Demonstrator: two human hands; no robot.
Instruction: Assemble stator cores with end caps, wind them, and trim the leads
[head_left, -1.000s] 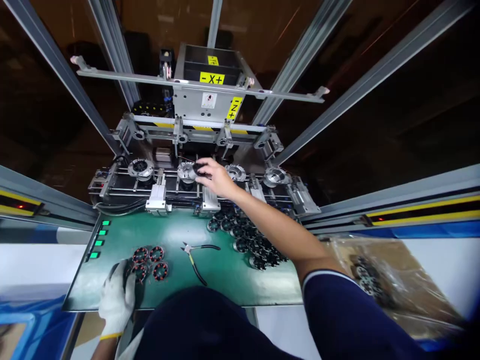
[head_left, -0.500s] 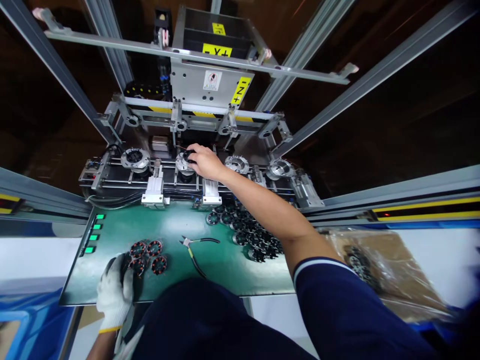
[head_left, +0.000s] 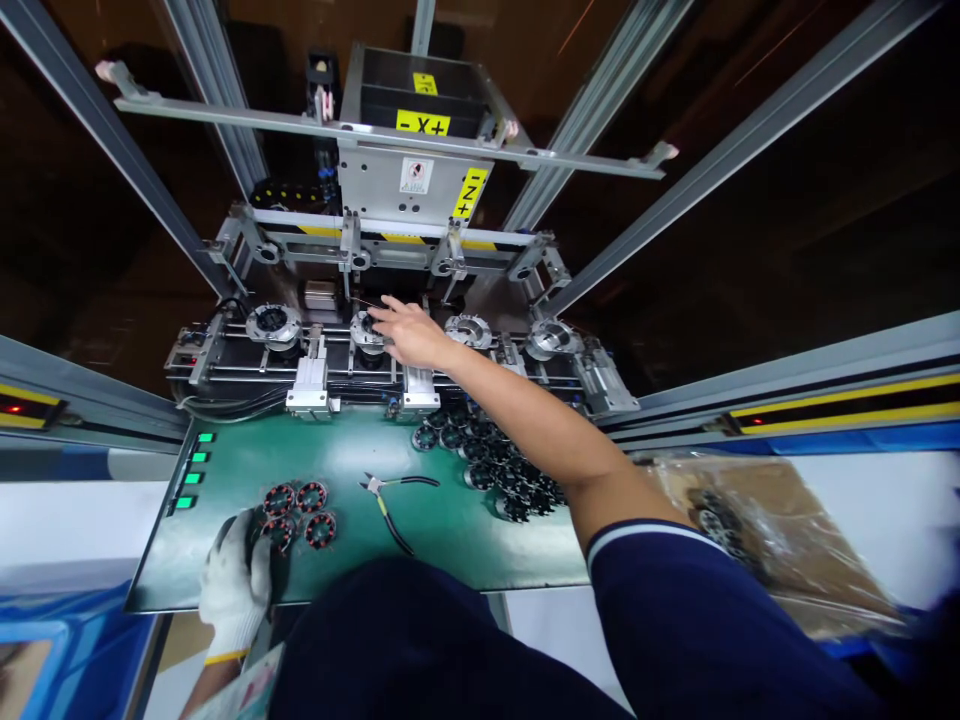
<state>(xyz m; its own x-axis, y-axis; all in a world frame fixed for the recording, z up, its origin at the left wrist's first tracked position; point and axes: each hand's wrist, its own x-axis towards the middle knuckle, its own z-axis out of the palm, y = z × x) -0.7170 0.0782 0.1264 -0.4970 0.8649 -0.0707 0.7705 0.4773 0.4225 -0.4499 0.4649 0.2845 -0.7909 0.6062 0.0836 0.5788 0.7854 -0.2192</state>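
- Lower left, a left hand in a white knitted glove with a yellow cuff edge (head_left: 231, 580) rests at the near edge of the green, smooth-topped bench (head_left: 345, 450); its fingers are curled, and I cannot tell whether they hold anything.
- Just beside these fingers sit four ring-shaped cores with orange-red windings (head_left: 302, 508), grouped closely.
- Mid-bench lie metal cutters with black-and-yellow handles (head_left: 381, 492), spread open.
- To their right is a heap of black, toothed ring cores (head_left: 517, 480).
- Beyond the bench, the bare right hand (head_left: 411, 335) reaches over a black round core (head_left: 367, 325) in the second-from-left silvery metal ring fixture (head_left: 357, 332); its fingers are slightly apart at the core, and whether they grip it I cannot tell.
- Farthest back stands a grey metal machine block with yellow labels (head_left: 375, 185).
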